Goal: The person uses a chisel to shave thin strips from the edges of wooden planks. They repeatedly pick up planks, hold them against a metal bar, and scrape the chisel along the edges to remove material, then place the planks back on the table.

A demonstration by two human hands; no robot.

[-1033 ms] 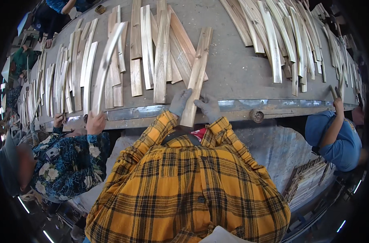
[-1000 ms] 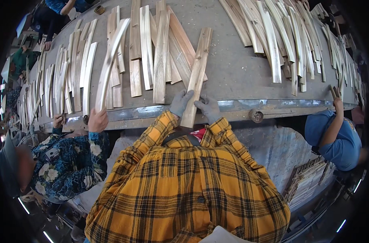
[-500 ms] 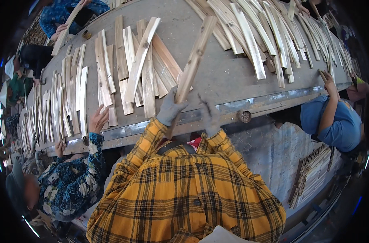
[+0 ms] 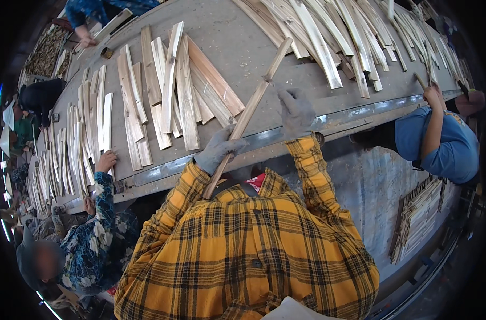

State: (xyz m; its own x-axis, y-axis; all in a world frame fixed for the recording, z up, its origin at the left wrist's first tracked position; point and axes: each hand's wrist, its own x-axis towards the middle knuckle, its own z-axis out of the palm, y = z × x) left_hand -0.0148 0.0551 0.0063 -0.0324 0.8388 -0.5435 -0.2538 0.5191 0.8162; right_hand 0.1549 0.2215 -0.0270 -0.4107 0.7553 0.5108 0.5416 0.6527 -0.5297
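My left hand (image 4: 220, 150), in a grey glove, is closed around a long wooden slat (image 4: 249, 112) near its lower end. The slat slants up and to the right above the table edge, with a dark knot in its upper part. To the right of it is my right hand (image 4: 297, 113), also in a grey glove and somewhat blurred. Its fingers are curled, and a thin dark tip seems to reach from them toward the knot. What they hold is too small to make out.
Slats lie in a loose pile (image 4: 187, 90) left of my hands and in a larger pile (image 4: 328, 42) at the far right. The table (image 4: 216, 42) has a metal front edge. Co-workers' hands (image 4: 105, 161) are at the left; a person in blue (image 4: 440, 138) stands right.
The slat has tilted further right and its upper end has dropped. My right hand has moved up and right, from beside the left hand to near the knot.
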